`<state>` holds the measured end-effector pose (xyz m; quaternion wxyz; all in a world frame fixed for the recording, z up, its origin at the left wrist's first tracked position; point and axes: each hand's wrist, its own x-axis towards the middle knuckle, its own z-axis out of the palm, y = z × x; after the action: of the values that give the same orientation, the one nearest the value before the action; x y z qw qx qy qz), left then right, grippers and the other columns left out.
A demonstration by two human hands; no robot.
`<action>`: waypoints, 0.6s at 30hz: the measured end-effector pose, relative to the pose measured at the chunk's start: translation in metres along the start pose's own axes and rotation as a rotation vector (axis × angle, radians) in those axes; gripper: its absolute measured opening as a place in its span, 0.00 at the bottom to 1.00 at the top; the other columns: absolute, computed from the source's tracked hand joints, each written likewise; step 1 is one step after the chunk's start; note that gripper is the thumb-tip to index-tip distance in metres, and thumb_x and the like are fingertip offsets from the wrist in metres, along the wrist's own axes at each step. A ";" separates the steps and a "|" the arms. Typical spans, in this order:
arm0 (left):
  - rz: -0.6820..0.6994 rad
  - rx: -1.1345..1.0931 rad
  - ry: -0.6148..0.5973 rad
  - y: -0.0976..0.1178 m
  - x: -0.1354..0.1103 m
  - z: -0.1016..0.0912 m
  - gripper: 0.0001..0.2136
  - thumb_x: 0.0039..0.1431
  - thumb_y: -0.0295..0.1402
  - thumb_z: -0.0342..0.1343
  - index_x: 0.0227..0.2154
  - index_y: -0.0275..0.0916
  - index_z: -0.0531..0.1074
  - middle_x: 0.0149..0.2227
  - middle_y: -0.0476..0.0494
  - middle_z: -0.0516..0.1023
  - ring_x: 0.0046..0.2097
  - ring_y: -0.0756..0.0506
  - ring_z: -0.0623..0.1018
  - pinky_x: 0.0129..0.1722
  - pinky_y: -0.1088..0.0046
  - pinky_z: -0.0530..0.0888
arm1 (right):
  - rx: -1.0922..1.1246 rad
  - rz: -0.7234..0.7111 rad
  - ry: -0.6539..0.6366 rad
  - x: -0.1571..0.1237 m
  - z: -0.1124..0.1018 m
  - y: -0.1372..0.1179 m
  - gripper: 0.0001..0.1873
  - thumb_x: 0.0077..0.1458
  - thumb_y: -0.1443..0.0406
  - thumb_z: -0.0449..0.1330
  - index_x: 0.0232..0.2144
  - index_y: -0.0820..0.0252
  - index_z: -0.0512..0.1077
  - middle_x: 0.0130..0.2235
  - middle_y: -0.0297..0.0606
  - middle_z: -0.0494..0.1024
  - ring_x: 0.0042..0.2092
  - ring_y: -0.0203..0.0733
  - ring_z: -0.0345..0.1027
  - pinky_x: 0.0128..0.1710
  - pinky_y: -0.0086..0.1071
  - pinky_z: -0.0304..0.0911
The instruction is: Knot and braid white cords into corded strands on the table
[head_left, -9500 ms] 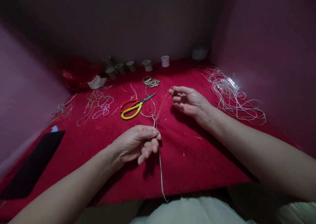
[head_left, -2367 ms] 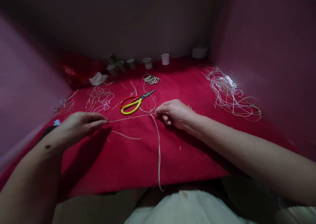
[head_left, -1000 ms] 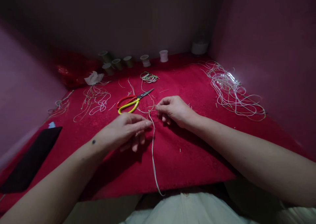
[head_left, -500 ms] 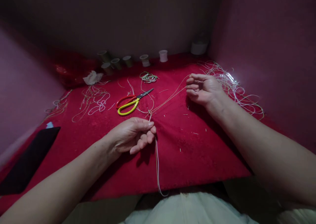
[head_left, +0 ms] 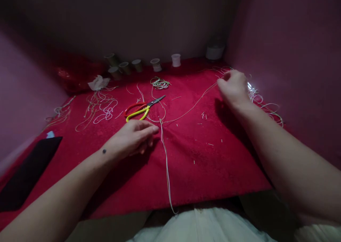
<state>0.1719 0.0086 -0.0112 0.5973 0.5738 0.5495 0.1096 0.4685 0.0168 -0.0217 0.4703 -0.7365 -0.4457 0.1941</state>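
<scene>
Pinching a fine thread [head_left: 191,108] shut in the right hand [head_left: 234,87], holding it slack over the red cloth [head_left: 213,174] from a small knot [head_left: 161,121]; resting the left hand [head_left: 135,137] half-curled just beside the pale cord [head_left: 167,163], unable to tell whether clamped on anything. Probably handling light, limp, tangling easily, suiting a fingertip pinch near the knot. Looking smooth and narrow against soft, creased cloth

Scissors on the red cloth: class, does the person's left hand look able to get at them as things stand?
Probably yes: the scissors lie just beyond the left hand, with the yellow handle nearest, and nothing visible blocks the way between them.
</scene>
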 end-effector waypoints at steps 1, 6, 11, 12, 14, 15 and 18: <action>0.040 -0.018 0.071 0.001 0.001 -0.003 0.09 0.52 0.35 0.58 0.29 0.33 0.73 0.20 0.45 0.74 0.12 0.56 0.65 0.07 0.86 0.54 | -0.070 -0.076 0.078 -0.007 0.006 -0.005 0.05 0.50 0.72 0.52 0.31 0.62 0.65 0.43 0.50 0.68 0.46 0.46 0.59 0.47 0.39 0.56; 0.049 -0.386 -0.022 0.005 0.007 0.001 0.06 0.53 0.24 0.53 0.31 0.27 0.73 0.33 0.31 0.79 0.20 0.52 0.74 0.11 0.83 0.66 | -0.221 -0.450 -0.352 -0.062 0.053 -0.033 0.09 0.49 0.72 0.54 0.33 0.64 0.73 0.39 0.45 0.72 0.40 0.41 0.65 0.44 0.33 0.59; -0.047 -0.555 -0.123 0.002 0.008 0.016 0.09 0.56 0.21 0.47 0.31 0.25 0.72 0.27 0.36 0.77 0.23 0.50 0.77 0.18 0.81 0.74 | -0.321 -0.533 -0.601 -0.090 0.081 -0.039 0.09 0.52 0.68 0.54 0.31 0.65 0.73 0.37 0.44 0.71 0.34 0.38 0.63 0.34 0.30 0.58; -0.051 -0.553 -0.125 0.001 0.009 0.017 0.08 0.56 0.21 0.47 0.31 0.25 0.72 0.25 0.38 0.76 0.21 0.50 0.76 0.18 0.80 0.75 | -0.329 -0.530 -0.602 -0.090 0.082 -0.039 0.08 0.52 0.68 0.54 0.30 0.65 0.72 0.36 0.44 0.71 0.34 0.37 0.62 0.33 0.29 0.57; -0.043 -0.529 -0.128 0.000 0.009 0.019 0.07 0.55 0.21 0.48 0.29 0.26 0.72 0.21 0.43 0.73 0.18 0.51 0.73 0.15 0.78 0.74 | -0.302 -0.512 -0.599 -0.087 0.080 -0.039 0.06 0.52 0.70 0.54 0.29 0.65 0.72 0.33 0.41 0.72 0.33 0.35 0.62 0.32 0.27 0.55; -0.034 -0.512 -0.132 -0.001 0.010 0.019 0.06 0.55 0.21 0.49 0.29 0.27 0.71 0.20 0.45 0.72 0.17 0.52 0.72 0.13 0.77 0.73 | -0.272 -0.495 -0.604 -0.085 0.078 -0.039 0.06 0.51 0.71 0.55 0.29 0.65 0.72 0.31 0.40 0.72 0.32 0.34 0.61 0.32 0.26 0.54; -0.005 -0.452 -0.149 -0.003 0.010 0.021 0.04 0.53 0.22 0.51 0.28 0.28 0.71 0.18 0.48 0.70 0.15 0.52 0.69 0.10 0.77 0.70 | -0.196 -0.426 -0.638 -0.081 0.074 -0.042 0.06 0.51 0.71 0.55 0.29 0.65 0.72 0.27 0.36 0.73 0.28 0.31 0.60 0.29 0.25 0.52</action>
<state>0.1908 0.0036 -0.0246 0.7497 0.4306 0.4670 0.1855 0.3541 -0.0059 -0.0317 0.2653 -0.5719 -0.7286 0.2677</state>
